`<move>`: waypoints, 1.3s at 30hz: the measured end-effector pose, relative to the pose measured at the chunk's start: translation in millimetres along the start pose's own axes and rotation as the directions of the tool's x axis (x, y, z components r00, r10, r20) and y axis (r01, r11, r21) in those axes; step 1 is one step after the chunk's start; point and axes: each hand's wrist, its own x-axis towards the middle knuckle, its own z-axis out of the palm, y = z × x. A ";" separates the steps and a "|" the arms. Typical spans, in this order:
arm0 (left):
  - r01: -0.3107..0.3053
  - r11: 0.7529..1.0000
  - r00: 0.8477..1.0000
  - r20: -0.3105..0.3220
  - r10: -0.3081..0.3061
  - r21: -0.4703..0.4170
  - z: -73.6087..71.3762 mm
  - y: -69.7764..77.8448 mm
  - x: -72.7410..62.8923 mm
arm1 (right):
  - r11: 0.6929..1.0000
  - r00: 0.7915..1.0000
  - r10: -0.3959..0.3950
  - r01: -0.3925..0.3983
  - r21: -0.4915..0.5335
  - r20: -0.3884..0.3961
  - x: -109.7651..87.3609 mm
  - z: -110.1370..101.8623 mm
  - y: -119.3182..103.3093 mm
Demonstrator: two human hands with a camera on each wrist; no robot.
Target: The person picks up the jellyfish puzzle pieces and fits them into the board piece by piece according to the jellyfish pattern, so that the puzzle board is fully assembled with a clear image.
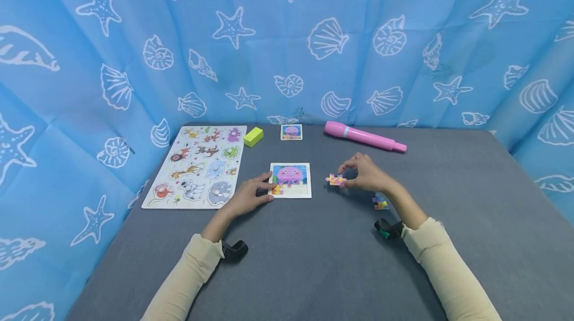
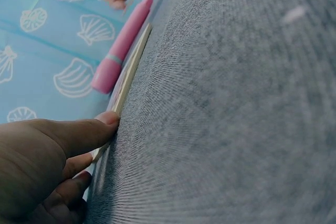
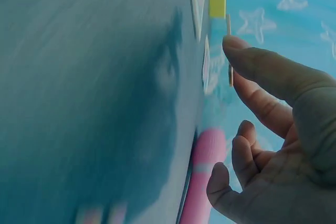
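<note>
My left hand [image 1: 248, 196] holds the left side of a small white-framed jigsaw tray [image 1: 298, 192]. Its thumb presses the tray's near edge in the left wrist view. A pink jellyfish picture fills the upper part of the tray, with a yellow-orange piece [image 1: 277, 190] at its lower left and a pale bare strip beside that. To the right of the tray, my right hand [image 1: 366, 174] pinches a pink and yellow jigsaw piece [image 1: 334, 180] between thumb and index finger. That piece shows edge-on in the right wrist view. Another jigsaw piece [image 1: 380, 204], blue and yellow, lies under the right wrist.
An animal puzzle board [image 1: 154, 202] lies on the left, a yellow-green block [image 1: 253, 137] by its far corner. Behind the tray is a small jellyfish picture card [image 1: 291, 132]. A pink marker-shaped stick [image 1: 365, 137] lies at the back right, before the blue curtain [image 1: 269, 57].
</note>
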 end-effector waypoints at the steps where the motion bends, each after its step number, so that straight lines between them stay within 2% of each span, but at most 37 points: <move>1: -0.005 1.000 1.000 0.000 0.005 -0.001 0.0 -0.1 0.0 | 1.000 1.000 -0.014 0.014 -0.002 -0.002 5.6 4.1 -5.1; 6: -0.009 1.000 1.000 -0.002 0.009 0.000 -0.9 1.3 1.2 | 0.996 0.996 -0.093 0.093 0.001 0.011 29.7 26.7 -28.0; 10: -0.009 1.000 1.000 0.001 0.009 0.007 -2.8 3.9 3.1 | 0.989 0.988 -0.150 0.150 -0.014 0.025 41.5 42.9 -40.0; 15: -0.005 1.000 1.000 0.014 0.005 0.017 -3.9 4.6 4.5 | 0.987 0.986 -0.158 0.159 -0.024 0.055 49.9 57.0 -47.5; 21: -0.001 1.000 1.000 0.014 0.001 0.014 -4.6 4.1 5.8 | 0.987 0.986 -0.158 0.160 -0.032 0.050 58.8 65.1 -52.1; 27: 0.009 1.000 1.000 0.016 -0.010 0.012 -4.4 2.7 4.8 | 0.990 0.986 -0.143 0.143 0.002 0.088 62.3 70.1 -53.9; 29: 0.010 1.000 1.000 0.016 -0.010 0.009 -4.4 2.4 4.1 | 0.986 0.982 -0.165 0.162 0.041 0.087 62.7 71.1 -53.8; 32: 0.007 1.000 1.000 0.013 -0.007 0.010 -4.3 1.6 3.1 | 0.968 0.967 -0.241 0.234 0.089 0.084 63.6 72.3 -53.2; 35: 0.005 1.000 1.000 0.014 -0.005 0.012 -4.3 0.9 2.1 | 0.953 0.949 -0.298 0.290 0.092 0.100 65.1 74.2 -52.8; 39: 0.008 1.000 1.000 0.016 -0.008 0.010 -5.0 1.2 0.5 | 0.961 0.952 -0.276 0.270 0.065 0.129 67.9 76.9 -54.1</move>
